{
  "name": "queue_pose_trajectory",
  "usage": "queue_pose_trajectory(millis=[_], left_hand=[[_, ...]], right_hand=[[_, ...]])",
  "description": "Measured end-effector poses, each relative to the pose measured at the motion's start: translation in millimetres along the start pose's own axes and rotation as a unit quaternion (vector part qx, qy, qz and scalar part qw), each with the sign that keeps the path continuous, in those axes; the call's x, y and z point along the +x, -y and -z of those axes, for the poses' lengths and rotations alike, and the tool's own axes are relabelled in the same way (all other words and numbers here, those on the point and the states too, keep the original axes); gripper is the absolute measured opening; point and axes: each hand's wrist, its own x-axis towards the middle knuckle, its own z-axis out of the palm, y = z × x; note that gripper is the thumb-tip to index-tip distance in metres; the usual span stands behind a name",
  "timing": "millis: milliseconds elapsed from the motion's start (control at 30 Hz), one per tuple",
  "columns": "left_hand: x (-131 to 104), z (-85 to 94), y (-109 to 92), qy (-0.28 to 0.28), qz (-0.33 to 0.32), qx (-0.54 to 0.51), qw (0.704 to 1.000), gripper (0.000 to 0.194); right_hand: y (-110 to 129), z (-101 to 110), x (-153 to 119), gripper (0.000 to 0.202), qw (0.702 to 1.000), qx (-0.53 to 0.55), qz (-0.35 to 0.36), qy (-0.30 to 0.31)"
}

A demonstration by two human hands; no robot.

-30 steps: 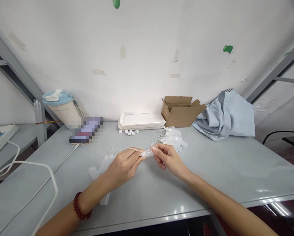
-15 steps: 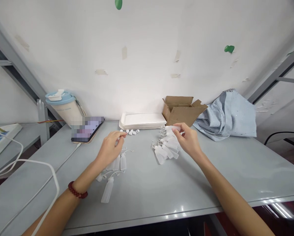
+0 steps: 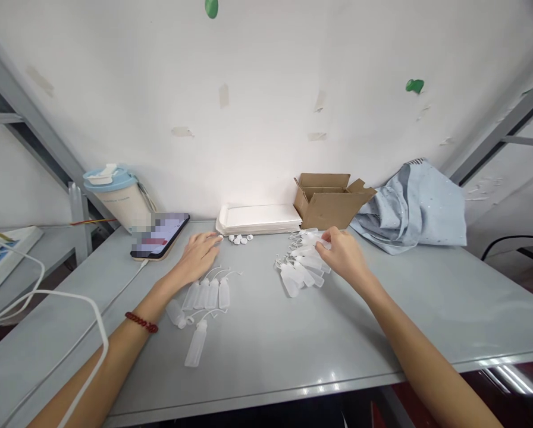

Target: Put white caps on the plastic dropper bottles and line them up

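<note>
Small white caps (image 3: 238, 239) lie in a cluster at the back of the grey table. My left hand (image 3: 199, 254) is at their left end, its fingertips at one cap; whether it grips that cap is unclear. Below this hand several translucent bottles (image 3: 204, 294) lie side by side, with one more bottle (image 3: 196, 345) nearer the front edge. On the right, my right hand (image 3: 339, 249) pinches a translucent bottle at the upper right of a pile of similar bottles (image 3: 300, 270) with thin white strings or tubes.
A stack of white trays (image 3: 262, 219) and an open cardboard box (image 3: 331, 205) stand against the wall. At the left are a cup (image 3: 124, 199), a phone (image 3: 163, 238) and a white cable (image 3: 94, 309); light blue cloth (image 3: 418, 208) lies at the right.
My left hand has moved slightly left and lower, uncovering more of the bottles beneath it. My right hand has moved slightly downward, its pinched bottle now lower on the pile.
</note>
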Motion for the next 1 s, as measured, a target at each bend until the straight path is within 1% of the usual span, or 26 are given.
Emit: queue_pose_trajectory(millis=[167, 300, 433, 533, 600, 667, 700, 767, 800, 833, 900, 967, 1000], left_hand=[[3.6, -7.1, 2.8, 0.030, 0.026, 0.006, 0.999, 0.048], [2.0, -9.0, 0.6, 0.056, 0.038, 0.006, 0.998, 0.050], [1.3, -9.8, -0.9, 0.068, 0.040, 0.008, 0.997, 0.052], [2.1, -10.0, -1.8, 0.072, 0.040, 0.011, 0.997, 0.053], [2.4, -9.3, -2.8, 0.074, 0.039, 0.012, 0.996, 0.053], [2.1, -7.8, -4.6, 0.074, 0.037, 0.014, 0.996, 0.053], [1.7, -6.8, -5.7, 0.074, 0.036, 0.015, 0.996, 0.053], [0.8, -4.5, -8.1, 0.074, 0.033, 0.016, 0.997, 0.052], [0.4, -3.3, -9.3, 0.073, 0.032, 0.017, 0.997, 0.052], [-0.1, -2.2, -10.6, 0.073, 0.031, 0.018, 0.997, 0.051], [-1.1, -0.1, -13.1, 0.072, 0.028, 0.020, 0.997, 0.050], [-2.4, 1.6, -15.8, 0.068, 0.023, 0.020, 0.997, 0.049], [-3.3, 2.5, -17.5, 0.064, 0.017, 0.017, 0.998, 0.049]], right_hand=[[-0.2, -1.3, -1.1, 0.014, 1.000, -0.015, -0.006, 0.012], [1.5, -1.4, -2.4, 0.014, 1.000, -0.022, 0.000, 0.015], [3.3, -2.1, -3.7, 0.017, 0.999, -0.038, 0.012, 0.011], [4.3, -3.8, -5.4, 0.018, 0.998, -0.051, 0.024, -0.014], [5.9, -5.6, -7.1, 0.019, 0.996, -0.063, 0.039, -0.059], [9.4, -7.8, -9.7, 0.020, 0.988, -0.056, 0.079, -0.119], [12.2, -9.0, -11.7, 0.020, 0.982, -0.040, 0.113, -0.148], [20.0, -11.8, -17.7, 0.019, 0.961, 0.022, 0.208, -0.182], [25.1, -13.3, -22.0, 0.019, 0.946, 0.060, 0.261, -0.182], [30.6, -14.9, -27.2, 0.020, 0.931, 0.095, 0.310, -0.166], [42.3, -18.2, -39.8, 0.023, 0.905, 0.134, 0.391, -0.099], [53.1, -21.4, -53.4, 0.028, 0.888, 0.134, 0.440, -0.017], [57.6, -22.9, -59.7, 0.030, 0.880, 0.134, 0.456, 0.014]])
